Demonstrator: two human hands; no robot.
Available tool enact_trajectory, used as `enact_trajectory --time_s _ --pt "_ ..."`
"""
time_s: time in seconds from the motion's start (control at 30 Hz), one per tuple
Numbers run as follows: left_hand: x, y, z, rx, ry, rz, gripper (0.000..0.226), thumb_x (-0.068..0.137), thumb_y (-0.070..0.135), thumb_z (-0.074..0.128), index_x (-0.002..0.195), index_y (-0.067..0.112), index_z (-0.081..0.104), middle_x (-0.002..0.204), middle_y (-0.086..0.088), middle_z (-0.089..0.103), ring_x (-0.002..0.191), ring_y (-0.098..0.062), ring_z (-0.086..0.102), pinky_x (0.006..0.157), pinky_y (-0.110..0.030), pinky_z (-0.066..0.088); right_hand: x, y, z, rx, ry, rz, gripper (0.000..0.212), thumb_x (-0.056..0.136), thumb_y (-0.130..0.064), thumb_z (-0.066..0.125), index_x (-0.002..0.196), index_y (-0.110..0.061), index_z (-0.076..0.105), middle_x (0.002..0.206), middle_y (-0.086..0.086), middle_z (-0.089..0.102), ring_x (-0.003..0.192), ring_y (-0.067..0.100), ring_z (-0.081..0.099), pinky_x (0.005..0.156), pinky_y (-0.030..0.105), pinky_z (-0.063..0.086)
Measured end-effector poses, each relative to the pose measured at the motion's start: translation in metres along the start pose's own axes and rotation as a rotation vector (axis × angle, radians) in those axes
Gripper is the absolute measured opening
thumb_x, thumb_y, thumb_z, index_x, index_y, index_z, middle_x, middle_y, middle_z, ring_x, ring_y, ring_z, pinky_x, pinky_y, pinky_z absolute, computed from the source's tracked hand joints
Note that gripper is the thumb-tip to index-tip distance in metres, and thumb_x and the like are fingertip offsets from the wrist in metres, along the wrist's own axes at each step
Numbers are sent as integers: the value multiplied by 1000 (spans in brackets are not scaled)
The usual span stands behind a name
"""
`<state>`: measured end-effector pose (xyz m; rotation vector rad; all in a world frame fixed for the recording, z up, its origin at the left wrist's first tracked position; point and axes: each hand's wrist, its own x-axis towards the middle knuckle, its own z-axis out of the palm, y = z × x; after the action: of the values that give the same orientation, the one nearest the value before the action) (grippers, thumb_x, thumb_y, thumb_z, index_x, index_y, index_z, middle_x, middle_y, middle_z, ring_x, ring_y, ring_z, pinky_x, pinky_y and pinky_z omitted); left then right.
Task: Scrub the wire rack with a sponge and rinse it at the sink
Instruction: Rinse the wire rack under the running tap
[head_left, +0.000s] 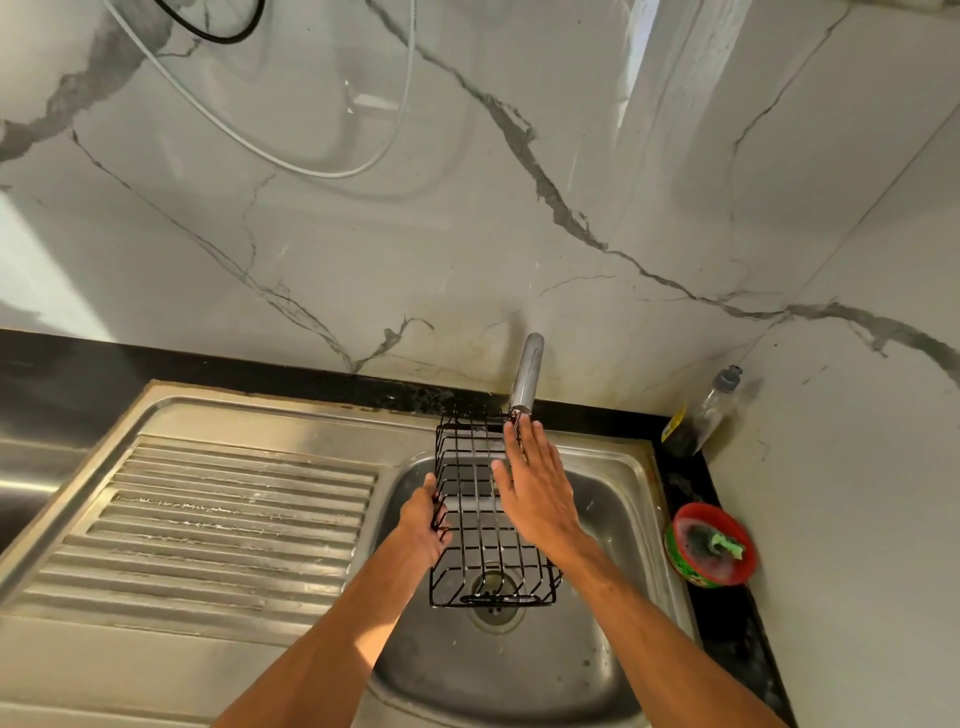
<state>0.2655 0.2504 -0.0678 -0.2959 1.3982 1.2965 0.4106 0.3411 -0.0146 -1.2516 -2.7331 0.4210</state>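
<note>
A black wire rack, shaped like a long basket, hangs over the steel sink basin under the tap. My left hand grips its left long side. My right hand lies flat with fingers spread along the rack's right side, fingertips near the tap's mouth. A green sponge sits in a red-rimmed tub on the black counter to the right of the sink. Whether water is running is unclear.
A ribbed steel drainboard extends left of the basin. A clear bottle with a grey cap stands in the back right corner. Marble-patterned walls close in behind and on the right. The drain lies below the rack.
</note>
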Motion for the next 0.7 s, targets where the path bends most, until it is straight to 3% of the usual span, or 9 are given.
enact_trajectory --time_s 0.07,0.3,0.4,0.47,0.57,0.63,0.7 --pt "-2 -1 0 -21 -12 -4 47 103 48 50 66 19 47 47 3 39 30 -10 32 30 -17 25 2 2 -1 24 7 -32 60 106 -47 18 158 -25 -4 163 -1 -19 151 16 -19 125 41 -5" --pt "-17 -5 -3 -53 -108 -7 55 106 48 42 59 19 44 42 4 40 29 -9 33 30 -17 25 15 6 -17 430 -12 194 63 107 -45 23 158 -24 -7 164 -6 -18 151 11 -11 121 38 2" --pt "-12 -8 -8 6 -118 10 53 108 50 36 65 22 49 41 8 47 29 -7 41 32 -15 33 23 9 -31 721 -17 346 59 108 -39 28 160 -20 7 167 0 5 153 17 5 124 41 8" --pt "-5 -16 -15 24 -132 17 43 106 49 39 72 23 46 45 9 46 33 -7 41 34 -15 33 25 4 -37 841 -36 345 49 109 -33 30 156 -21 24 157 -4 30 147 17 25 120 43 21" --pt "-7 -23 -21 -43 -177 -8 45 105 51 41 72 21 47 51 7 42 34 -6 35 33 -17 28 30 -1 -36 907 26 327 29 109 -28 35 130 -23 54 127 0 53 110 23 58 97 40 50" --pt "-17 -22 -17 54 -123 75 51 101 63 40 89 18 61 64 3 50 41 -7 40 38 -21 27 33 0 -27 876 101 337 24 108 -21 37 115 -21 60 122 6 54 95 20 59 83 35 54" --pt "-28 -18 -7 165 -112 170 73 84 85 42 118 24 61 87 -1 63 64 -13 56 51 -25 36 34 3 -19 820 158 335 23 106 -14 40 106 -21 62 120 3 58 101 16 59 83 29 51"
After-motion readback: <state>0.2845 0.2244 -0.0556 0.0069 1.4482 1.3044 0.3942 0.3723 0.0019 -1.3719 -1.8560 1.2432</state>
